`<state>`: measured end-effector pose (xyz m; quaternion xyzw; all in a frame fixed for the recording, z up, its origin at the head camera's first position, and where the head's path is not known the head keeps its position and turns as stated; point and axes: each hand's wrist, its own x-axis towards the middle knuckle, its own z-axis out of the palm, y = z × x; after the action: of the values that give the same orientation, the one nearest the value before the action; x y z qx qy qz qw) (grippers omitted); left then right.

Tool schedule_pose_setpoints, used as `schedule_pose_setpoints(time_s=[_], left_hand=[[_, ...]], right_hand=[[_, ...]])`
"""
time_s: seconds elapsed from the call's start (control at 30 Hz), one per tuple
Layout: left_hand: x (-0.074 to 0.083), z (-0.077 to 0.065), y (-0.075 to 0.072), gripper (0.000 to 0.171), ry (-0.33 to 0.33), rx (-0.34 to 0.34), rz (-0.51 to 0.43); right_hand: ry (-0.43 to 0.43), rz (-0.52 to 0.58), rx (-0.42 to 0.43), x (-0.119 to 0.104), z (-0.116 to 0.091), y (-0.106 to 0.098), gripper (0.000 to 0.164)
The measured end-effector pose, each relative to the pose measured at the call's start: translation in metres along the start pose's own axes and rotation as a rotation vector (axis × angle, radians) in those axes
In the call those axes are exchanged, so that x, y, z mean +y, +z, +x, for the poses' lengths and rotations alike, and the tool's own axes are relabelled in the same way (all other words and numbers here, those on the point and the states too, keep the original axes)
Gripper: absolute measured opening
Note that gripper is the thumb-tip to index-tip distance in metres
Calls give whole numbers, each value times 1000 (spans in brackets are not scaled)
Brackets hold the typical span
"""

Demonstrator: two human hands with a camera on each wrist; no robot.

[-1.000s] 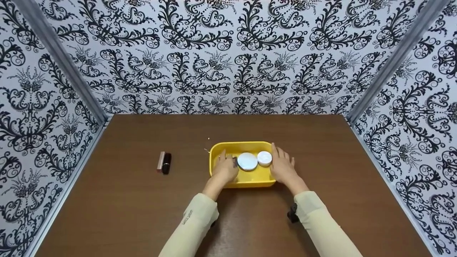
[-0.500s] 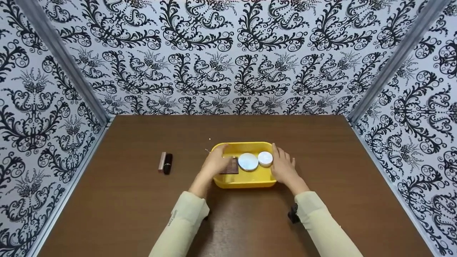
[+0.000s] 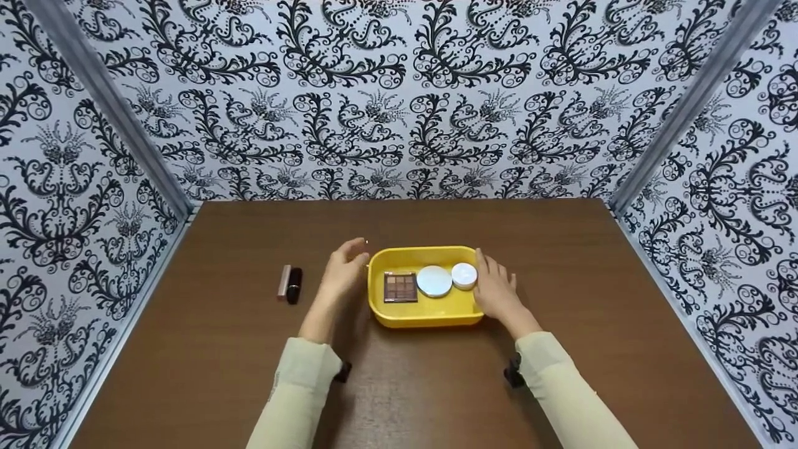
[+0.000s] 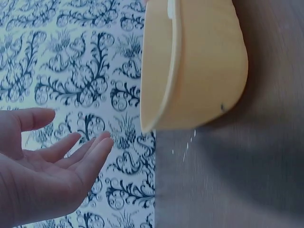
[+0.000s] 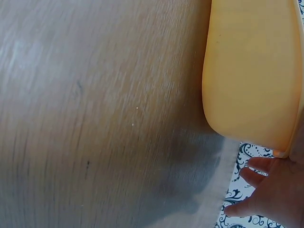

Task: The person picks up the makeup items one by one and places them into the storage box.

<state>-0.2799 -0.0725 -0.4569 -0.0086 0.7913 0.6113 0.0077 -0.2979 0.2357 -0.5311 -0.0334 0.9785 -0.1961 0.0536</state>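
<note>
A yellow plastic tray [image 3: 430,321] stands on the table. Inside it lie a square eyeshadow palette [image 3: 400,288] with a clear lid, a round pale compact [image 3: 434,282] and a smaller white round jar [image 3: 464,275]. My left hand [image 3: 343,269] is just left of the tray with nothing in it; in the left wrist view its fingers [image 4: 90,156] are loosely spread, apart from the tray wall [image 4: 209,61]. My right hand [image 3: 494,290] rests on the tray's right rim. Its fingers [image 5: 259,164] spread loosely outside the wall in the right wrist view; the thumb is hidden.
A black lipstick tube [image 3: 294,285] and a slim pinkish box [image 3: 284,282] lie side by side on the brown table [image 3: 218,349], left of the tray. Patterned walls [image 3: 399,125] enclose the table at the back and both sides.
My left hand has come out of the tray and moved left over its edge, leaving the eyeshadow palette in view inside. My right hand has stayed on the right rim.
</note>
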Motion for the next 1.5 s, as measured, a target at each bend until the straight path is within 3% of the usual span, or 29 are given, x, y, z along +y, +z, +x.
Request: schedule_pose_setpoints(time_s=[0.27,0.63,0.93,1.23,1.5], left_hand=[[-14,3,-30,44,-16,61,18],[-31,-3,-70,45,-155,81,-29],[-45,-4,-98,49,-260,97,-163],[-64,-7,-117,51,-291,127,-132],[-78,-2,-124,53,-322,175,-172]], right_hand=[[-7,-3,8,0,-2,0,74],[10,-2,-7,0,-2,-1,72],[5,-9,-3,0,-2,-1,73],[-15,-14,25,0,-1,-1,75],[-22,-9,32,0,-1,0,75]])
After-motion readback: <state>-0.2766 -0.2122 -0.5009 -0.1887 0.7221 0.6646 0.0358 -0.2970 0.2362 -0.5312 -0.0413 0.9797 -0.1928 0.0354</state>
